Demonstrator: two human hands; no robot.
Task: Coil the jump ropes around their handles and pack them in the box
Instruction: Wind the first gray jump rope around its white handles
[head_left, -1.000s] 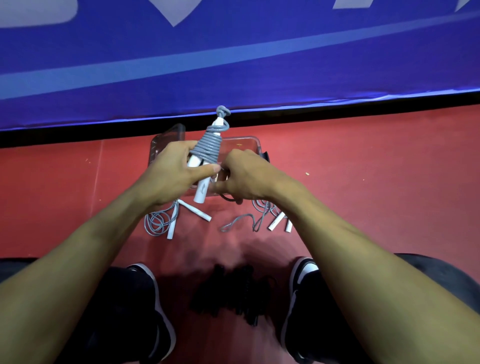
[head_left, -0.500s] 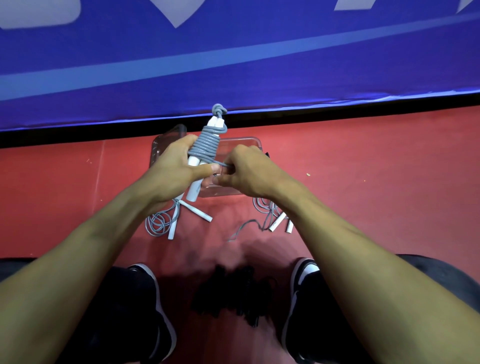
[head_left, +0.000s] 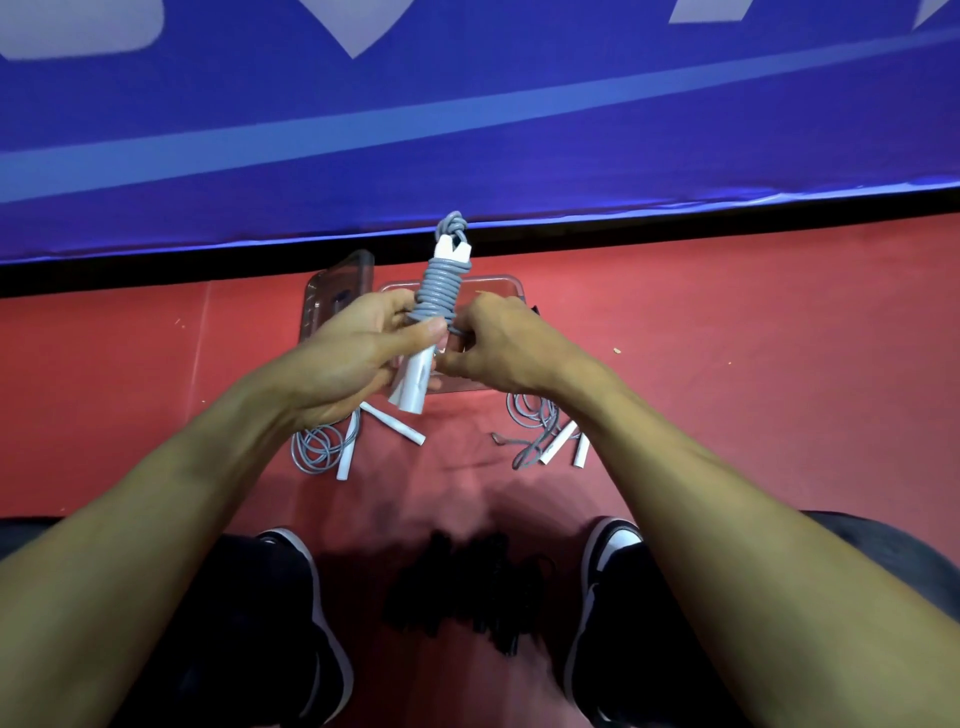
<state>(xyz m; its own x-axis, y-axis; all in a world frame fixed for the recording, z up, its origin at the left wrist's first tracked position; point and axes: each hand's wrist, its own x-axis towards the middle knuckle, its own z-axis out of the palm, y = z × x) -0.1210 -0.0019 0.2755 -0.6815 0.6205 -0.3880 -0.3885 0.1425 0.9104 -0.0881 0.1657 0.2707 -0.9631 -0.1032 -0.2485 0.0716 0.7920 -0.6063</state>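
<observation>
L hand (head_left: 353, 358) grips handles (head_left: 415, 379); R hand (head_left: 493, 345) fingers pinch rope (head_left: 439, 288).

Grey rope (head_left: 439, 291) coiled round upright white handles (head_left: 415, 379); clear box (head_left: 498, 286) behind.

We see a grey rope (head_left: 439, 291) wound around white handles (head_left: 415, 382). Two more ropes lie on the red floor (head_left: 753, 338), one grey rope with white handles on the left (head_left: 324, 447) and one on the right (head_left: 540, 428). The box (head_left: 498, 288) is clear, see-through plastic. Behind it hangs a blue banner (head_left: 467, 130) with a lighter blue stripe and pale shapes. Our shoes (head_left: 608, 545) are black and white.
</observation>
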